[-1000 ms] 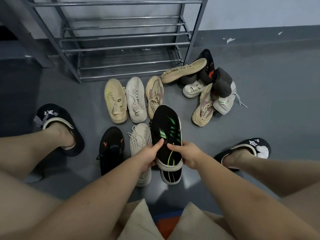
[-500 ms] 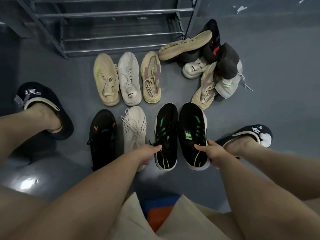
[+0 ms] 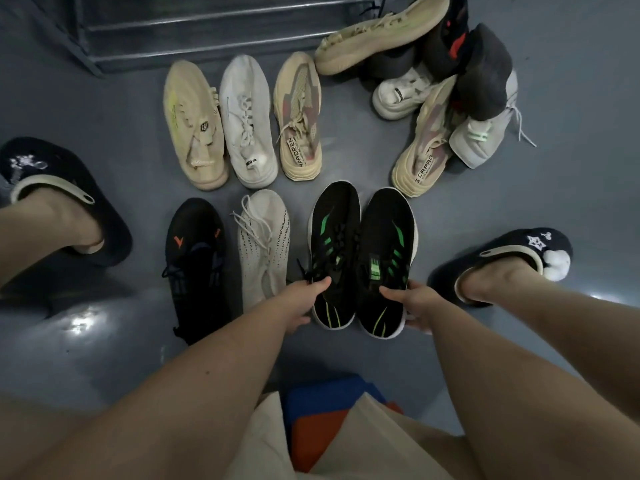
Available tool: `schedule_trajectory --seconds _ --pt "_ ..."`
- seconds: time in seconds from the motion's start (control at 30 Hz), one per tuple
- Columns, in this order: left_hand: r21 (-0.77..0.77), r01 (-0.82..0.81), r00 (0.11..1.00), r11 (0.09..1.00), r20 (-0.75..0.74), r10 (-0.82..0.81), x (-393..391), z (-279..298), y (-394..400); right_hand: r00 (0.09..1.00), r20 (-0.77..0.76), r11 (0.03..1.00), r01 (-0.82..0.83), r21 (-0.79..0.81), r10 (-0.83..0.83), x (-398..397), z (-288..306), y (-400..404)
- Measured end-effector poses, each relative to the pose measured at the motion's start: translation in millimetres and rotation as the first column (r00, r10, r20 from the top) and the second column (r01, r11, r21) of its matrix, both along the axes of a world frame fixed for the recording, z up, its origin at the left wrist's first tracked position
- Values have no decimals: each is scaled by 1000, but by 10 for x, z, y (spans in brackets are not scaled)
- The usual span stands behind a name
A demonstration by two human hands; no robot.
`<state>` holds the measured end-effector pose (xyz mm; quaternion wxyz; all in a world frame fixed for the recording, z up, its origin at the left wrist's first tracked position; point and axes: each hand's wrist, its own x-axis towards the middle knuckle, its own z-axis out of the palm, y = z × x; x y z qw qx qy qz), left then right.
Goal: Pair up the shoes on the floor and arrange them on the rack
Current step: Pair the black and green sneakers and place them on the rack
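Two black shoes with green stripes lie side by side on the grey floor. My left hand (image 3: 302, 299) grips the heel end of the left black-green shoe (image 3: 334, 237). My right hand (image 3: 412, 303) grips the heel end of the right black-green shoe (image 3: 386, 244). Left of them lie a white knit shoe (image 3: 265, 244) and a black shoe with orange marks (image 3: 197, 258). Further off stand a beige shoe (image 3: 194, 126), a white shoe (image 3: 247, 123) and a beige-pink shoe (image 3: 299, 119). The metal rack (image 3: 194, 32) shows at the top.
A heap of shoes (image 3: 450, 81) lies at the top right: beige, black, dark grey and white ones, partly covering each other. My feet in dark slippers stand at the left (image 3: 62, 188) and the right (image 3: 512, 251). Bare grey floor lies at the far right.
One second ago one black-green shoe lay on top of the other. The two now lie side by side, a hand on each heel. The view has tilted down.
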<state>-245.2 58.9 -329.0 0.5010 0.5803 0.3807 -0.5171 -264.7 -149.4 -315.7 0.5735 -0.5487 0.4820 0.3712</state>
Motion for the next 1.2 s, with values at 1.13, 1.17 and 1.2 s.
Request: schedule_trajectory --seconds 1.13,1.17,1.2 --pt "-297 -353 885 887 203 420 193 883 412 959 251 989 115 96 -136 186 912 476" --pt "-318 -370 872 873 205 445 186 921 420 951 273 988 125 90 -146 204 971 489" --pt "-336 -387 858 859 210 469 193 964 438 943 294 987 137 87 -156 225 1027 508"
